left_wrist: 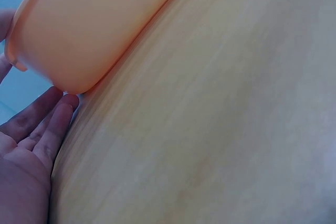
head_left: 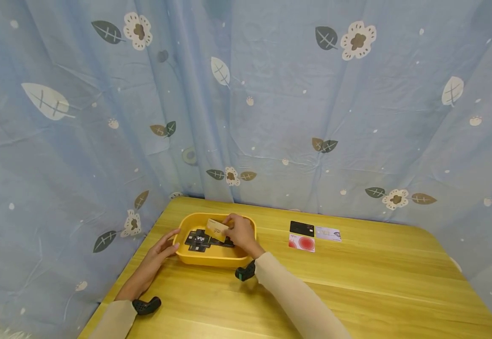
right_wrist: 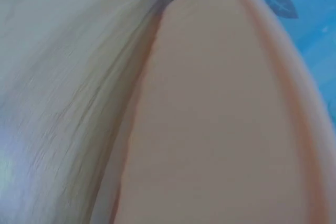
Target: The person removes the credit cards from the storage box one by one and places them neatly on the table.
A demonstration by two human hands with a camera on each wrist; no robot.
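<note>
A yellow plastic basin (head_left: 212, 260) sits on the table toward its left side, with several black cards (head_left: 197, 240) lying inside, one marked "Vip". My right hand (head_left: 241, 231) reaches in over the basin and pinches a gold card (head_left: 217, 230) by its right end, tilted above the black ones. At the left end of the basin, my left hand (head_left: 161, 249) holds the rim with thumb and finger. In the left wrist view, other fingers of the left hand (left_wrist: 39, 129) extend to the basin's lower wall (left_wrist: 94, 30). The basin wall (right_wrist: 210, 103) fills much of the right wrist view.
Right of the basin, a black card (head_left: 302, 228), a silver card (head_left: 328, 234) and a white card with red circles (head_left: 302, 243) lie on the wooden table (head_left: 377, 273). A blue patterned curtain (head_left: 271, 117) hangs along the table's back and left edges.
</note>
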